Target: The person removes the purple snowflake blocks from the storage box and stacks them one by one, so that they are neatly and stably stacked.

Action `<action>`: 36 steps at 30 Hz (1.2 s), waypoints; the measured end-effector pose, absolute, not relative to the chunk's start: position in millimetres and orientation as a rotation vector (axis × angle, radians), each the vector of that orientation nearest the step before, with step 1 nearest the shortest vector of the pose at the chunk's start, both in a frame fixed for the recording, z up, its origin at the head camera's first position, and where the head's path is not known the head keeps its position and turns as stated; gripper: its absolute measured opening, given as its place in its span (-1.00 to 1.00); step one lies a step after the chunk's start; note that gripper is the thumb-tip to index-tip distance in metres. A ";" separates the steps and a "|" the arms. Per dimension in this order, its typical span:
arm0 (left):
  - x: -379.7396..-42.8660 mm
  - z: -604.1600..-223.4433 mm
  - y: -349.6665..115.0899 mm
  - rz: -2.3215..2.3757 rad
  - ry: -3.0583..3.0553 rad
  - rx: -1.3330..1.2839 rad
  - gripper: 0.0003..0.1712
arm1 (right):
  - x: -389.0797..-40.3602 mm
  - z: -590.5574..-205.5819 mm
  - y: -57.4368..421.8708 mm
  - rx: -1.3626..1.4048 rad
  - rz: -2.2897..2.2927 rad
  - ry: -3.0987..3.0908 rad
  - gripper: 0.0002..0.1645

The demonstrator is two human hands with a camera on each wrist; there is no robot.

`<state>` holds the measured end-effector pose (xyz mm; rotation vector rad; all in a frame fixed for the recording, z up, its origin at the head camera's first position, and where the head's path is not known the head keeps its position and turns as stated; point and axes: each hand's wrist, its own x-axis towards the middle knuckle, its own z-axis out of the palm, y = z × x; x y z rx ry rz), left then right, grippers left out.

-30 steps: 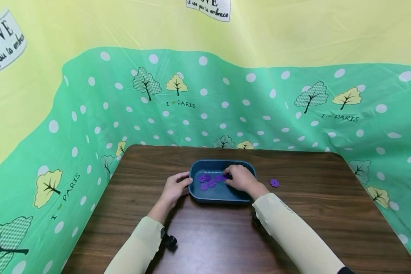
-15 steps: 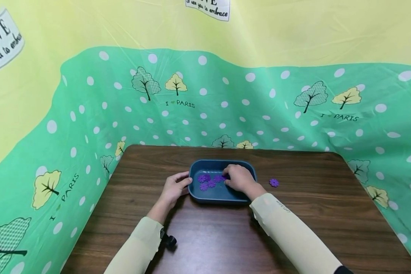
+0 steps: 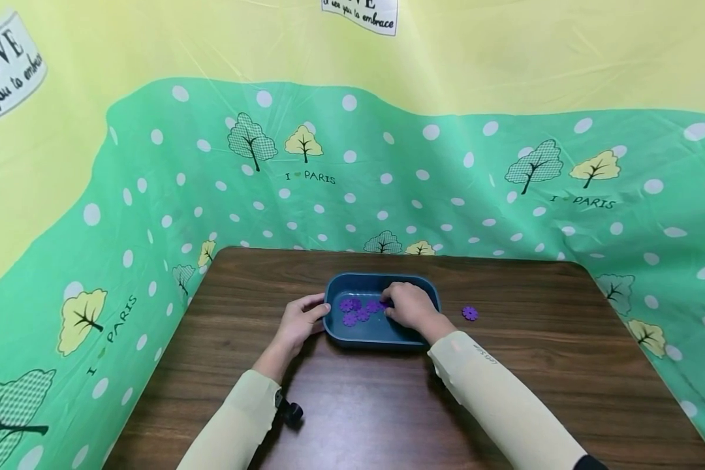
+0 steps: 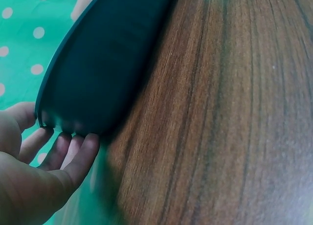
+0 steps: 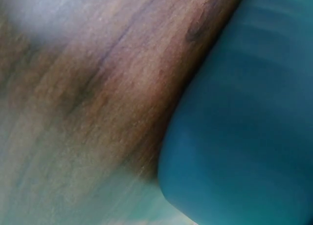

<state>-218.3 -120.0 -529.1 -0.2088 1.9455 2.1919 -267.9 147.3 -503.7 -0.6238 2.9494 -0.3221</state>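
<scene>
A dark blue rectangular tub (image 3: 382, 337) with rounded corners stands on the table. Several purple flower-shaped pieces (image 3: 362, 314) lie inside, mostly in its left half. My left hand (image 3: 301, 324) holds the tub's left end, thumb at the rim. In the left wrist view that hand's fingertips (image 4: 90, 142) touch the tub's outer wall (image 4: 107, 63). My right hand (image 3: 412, 308) reaches into the tub with curled fingers, pinching a purple flower piece that they partly hide. The right wrist view has only the tub's outer side (image 5: 239, 127) and blurred table.
One more purple flower piece (image 3: 470, 313) lies on the table right of the tub. The brown wood-grain table (image 3: 352, 405) ends at the back against a green and yellow printed cloth (image 3: 382, 156). A small black camera (image 3: 292, 414) is strapped at the left wrist.
Hardly anything differs: both hands, the tub and the purple pieces keep their places. The head view shifts very slightly.
</scene>
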 end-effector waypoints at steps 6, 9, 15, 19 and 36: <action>-218.5 -528.4 -118.5 2.196 1.957 -0.195 -0.52 | -268.5 -503.8 149.8 -0.676 -0.284 2.947 -0.69; -218.0 -527.6 -117.6 2.202 1.950 -0.194 -0.51 | -268.8 -502.7 151.4 -0.713 -0.268 2.938 -0.67; -217.9 -529.0 -116.7 2.212 1.944 -0.175 -0.52 | -269.4 -500.8 156.4 -0.763 -0.296 2.937 -0.66; -217.3 -529.3 -116.7 2.225 1.942 -0.180 -0.52 | -269.2 -499.7 159.2 -0.788 -0.332 2.938 -0.65; -216.2 -527.4 -117.1 2.179 2.002 -0.196 -0.51 | -270.1 -497.7 165.5 -0.781 -0.412 2.916 -0.60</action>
